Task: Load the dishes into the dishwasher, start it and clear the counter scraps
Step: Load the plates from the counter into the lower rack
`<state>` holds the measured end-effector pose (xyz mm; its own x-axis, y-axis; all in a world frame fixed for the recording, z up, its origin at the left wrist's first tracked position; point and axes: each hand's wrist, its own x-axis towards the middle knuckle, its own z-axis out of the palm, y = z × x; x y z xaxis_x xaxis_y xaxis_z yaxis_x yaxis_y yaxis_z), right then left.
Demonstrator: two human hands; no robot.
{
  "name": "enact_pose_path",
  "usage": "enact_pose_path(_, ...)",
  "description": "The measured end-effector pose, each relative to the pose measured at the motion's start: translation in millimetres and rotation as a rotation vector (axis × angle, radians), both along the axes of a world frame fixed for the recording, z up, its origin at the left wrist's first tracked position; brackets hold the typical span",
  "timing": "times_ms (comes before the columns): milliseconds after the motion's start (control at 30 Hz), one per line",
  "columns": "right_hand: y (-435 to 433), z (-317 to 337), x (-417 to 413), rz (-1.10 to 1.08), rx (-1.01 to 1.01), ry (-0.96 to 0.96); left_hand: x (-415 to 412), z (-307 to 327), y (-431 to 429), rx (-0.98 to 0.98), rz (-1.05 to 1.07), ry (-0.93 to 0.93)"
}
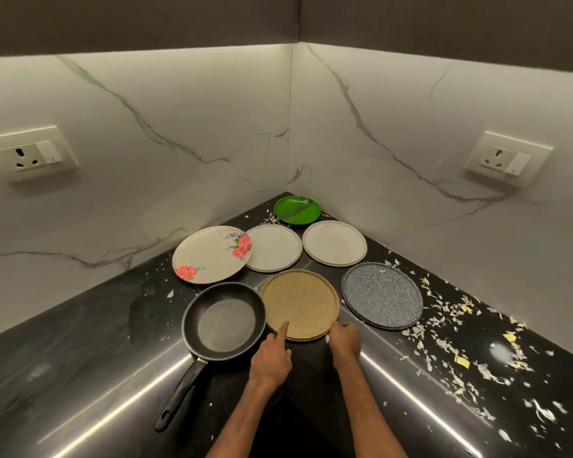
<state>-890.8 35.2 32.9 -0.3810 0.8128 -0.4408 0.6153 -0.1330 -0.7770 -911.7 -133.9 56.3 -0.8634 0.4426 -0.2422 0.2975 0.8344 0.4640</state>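
Black counter [80, 358] wraps a corner under marble walls; seven dishes sit bunched toward that back corner. The person stands at the inner front edge, both forearms reaching in.

Tan plate [300, 302] lies flat, nearest the front edge, in the middle of the group. Right hand [345, 338] is at its near-right rim, fingers curled over the edge - grasping the plate. Left hand [271, 357] is at the near-left rim: index finger [283, 330] lies straight on the plate's top, the other fingers folded. The thumb is hidden, so cannot tell if this hand pinches the rim or only touches it.

Frying pan [225, 320] sits just left of the tan plate, rims touching or nearly so, its handle pointing out toward the front edge. Dark speckled plate [381, 295] is just right of the tan plate with a small gap. Behind them is a row: floral plate [210, 254] on the left, its right edge overlapping the left grey plate [273, 247], then the right grey plate [334, 242] just beside. Green divided plate [296, 209] sits deepest in the back corner.

Scraps [450, 325] - pale shreds with a few yellow bits - litter the right stretch of the counter, thickest beyond the speckled plate; a few flecks lie near the green plate. One wall socket [30, 155] is on the left wall, another socket [506, 158] on the right wall.
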Motion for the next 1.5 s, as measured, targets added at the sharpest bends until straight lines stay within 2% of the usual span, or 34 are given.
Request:
enact_pose_path(100,7.7,6.2,-6.8,0.159,0.265,-0.182,-5.5,-3.5,6.2,-0.086,-0.076,-0.025)
enact_pose_path(200,15.8,3.3,-21.5,0.314,0.362,-0.220,-6.9,-12.7,9.5,-0.144,-0.122,-0.047)
enact_pose_path(267,19.1,-0.6,-31.6,0.317,0.291,-0.162,-9.5,-16.2,10.9,-0.159,-0.148,-0.055)
enact_pose_path(400,32.1,-8.8,-44.1,0.069,-0.034,0.008,-20.0,-15.1,11.4,-0.155,-0.196,-0.055)
enact_pose_path(500,40.2,-6.8,-45.6,0.044,-0.213,0.123,-28.1,-11.8,9.3,-0.123,-0.213,-0.071)
enact_pose_path(633,36.6,9.1,-41.2,0.130,-0.071,0.174,-31.7,-9.2,10.1,-0.093,-0.219,-0.108)
enact_pose_path(767,22.0,39.1,-28.3,0.129,0.017,0.357,-27.2,-2.9,16.2,-0.081,-0.247,-0.044)
enact_pose_path(867,23.4,53.6,-14.7,-0.005,0.000,0.496,-21.1,-0.9,23.8,0.099,-0.128,-0.033)
enact_pose_path(1033,30.3,47.9,17.2,-0.272,-0.342,0.757,-9.8,17.2,39.5,0.646,0.221,-0.187)
enact_pose_path(1100,24.8,48.1,32.5,-0.307,-0.393,0.838,-2.2,25.8,44.7,0.767,0.234,-0.333)
enact_pose_path(1167,18.6,54.2,48.6,-0.310,-0.374,0.911,11.8,30.0,49.5,0.881,0.203,-0.563)
enact_pose_path(1233,15.4,61.1,66.8,-0.272,-0.344,0.930,26.4,30.7,50.8,1.008,0.239,-0.702)
enact_pose_path(1367,10.2,76.6,124.5,-0.142,-0.313,0.822,46.2,37.8,46.2,1.189,0.383,-0.734)
enact_pose_path(1500,-4.2,82.9,196.1,-0.160,-0.307,0.840,64.1,48.7,37.1,1.197,0.398,-0.622)
